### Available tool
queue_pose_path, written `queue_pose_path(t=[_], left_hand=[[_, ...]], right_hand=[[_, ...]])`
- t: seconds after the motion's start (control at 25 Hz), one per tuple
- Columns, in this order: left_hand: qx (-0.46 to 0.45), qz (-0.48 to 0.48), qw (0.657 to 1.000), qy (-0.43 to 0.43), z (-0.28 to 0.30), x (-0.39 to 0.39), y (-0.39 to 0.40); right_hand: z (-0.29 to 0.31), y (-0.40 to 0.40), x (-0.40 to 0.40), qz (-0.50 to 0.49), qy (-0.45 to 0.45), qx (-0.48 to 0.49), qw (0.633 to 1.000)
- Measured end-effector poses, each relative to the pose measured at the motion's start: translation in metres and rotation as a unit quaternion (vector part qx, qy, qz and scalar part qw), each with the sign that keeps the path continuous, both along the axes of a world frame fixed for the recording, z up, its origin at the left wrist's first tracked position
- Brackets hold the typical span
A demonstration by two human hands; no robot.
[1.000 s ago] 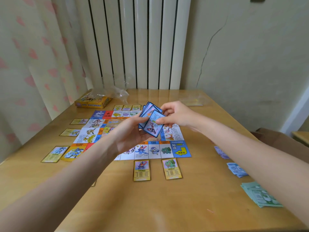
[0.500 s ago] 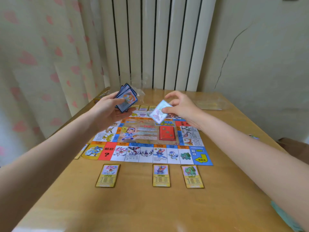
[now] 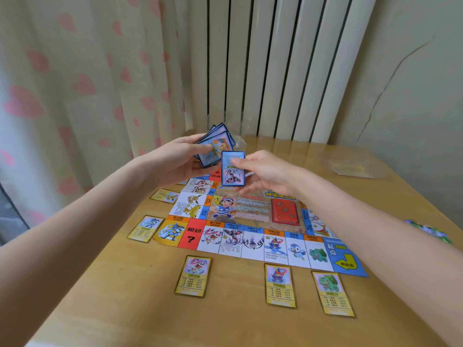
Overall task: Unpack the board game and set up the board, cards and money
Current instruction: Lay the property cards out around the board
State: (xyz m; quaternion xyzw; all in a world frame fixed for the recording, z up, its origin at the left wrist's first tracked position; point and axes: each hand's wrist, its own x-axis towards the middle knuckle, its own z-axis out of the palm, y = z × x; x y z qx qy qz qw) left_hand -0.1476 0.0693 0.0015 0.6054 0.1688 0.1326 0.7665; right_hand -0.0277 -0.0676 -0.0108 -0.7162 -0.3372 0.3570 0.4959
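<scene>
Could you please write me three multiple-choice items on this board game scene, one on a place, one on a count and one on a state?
1. Where is the red card deck?
A. on the game board
B. on the bare table
C. in a hand

2. How many yellow cards lie along the board's near edge?
A. one
B. three
C. five

3. What does the right hand do?
A. lies flat on the table
B. pinches a single blue card
C. grips the fan of blue cards

Key:
1 A, it sits inside the board's centre panel.
2 B, three lie below the bottom row.
3 B, the thumb presses on one card; the left hand holds the fan.
</scene>
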Motion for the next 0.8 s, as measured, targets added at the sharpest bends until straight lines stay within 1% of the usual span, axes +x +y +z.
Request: queue_pose_path(t=[0.08,0.12,0.16,0.2,0.28,0.36,0.4,0.44,0.52,0.6,0.72,0.8], left_hand=[[0.031,-0.012,0.999,0.023,-0.001,0.003,-0.001],[0.047,-0.017,0.998,0.036,-0.002,0.004,-0.001],[0.061,-0.025,0.997,0.048,-0.003,0.005,-0.002],[0.076,-0.031,0.995,0.056,-0.003,0.007,-0.003],[0.094,-0.030,0.994,0.052,-0.003,0.013,-0.005],[0.085,0.002,0.996,0.020,-0.001,0.021,-0.006],[0.073,0.024,0.997,-0.002,0.000,0.025,-0.006],[0.057,0.042,0.997,-0.025,0.002,0.029,-0.005],[0.026,0.056,0.997,-0.054,0.003,0.033,-0.002],[0.032,0.047,0.997,-0.049,0.002,0.034,0.000],[0.060,0.019,0.998,-0.023,-0.001,0.030,-0.002],[0.071,0.019,0.997,-0.013,-0.006,0.025,-0.006]], right_hand=[[-0.001,-0.001,0.003,0.020,0.044,-0.020,0.999],[-0.001,-0.001,0.003,0.025,0.049,-0.025,0.998],[-0.001,0.000,0.004,0.023,0.037,-0.029,0.999],[0.000,0.001,0.005,0.014,0.005,-0.029,0.999],[0.005,0.003,0.008,-0.026,-0.086,-0.024,0.996],[0.016,0.007,0.015,-0.063,-0.163,-0.008,0.985],[0.021,0.008,0.018,-0.080,-0.183,0.008,0.980],[0.025,0.009,0.022,-0.096,-0.185,0.030,0.978],[0.031,0.009,0.030,-0.126,-0.161,0.086,0.975],[0.030,0.007,0.037,-0.147,-0.124,0.122,0.974],[0.025,0.005,0.043,-0.152,-0.090,0.131,0.976],[0.021,0.005,0.043,-0.143,-0.088,0.126,0.978]])
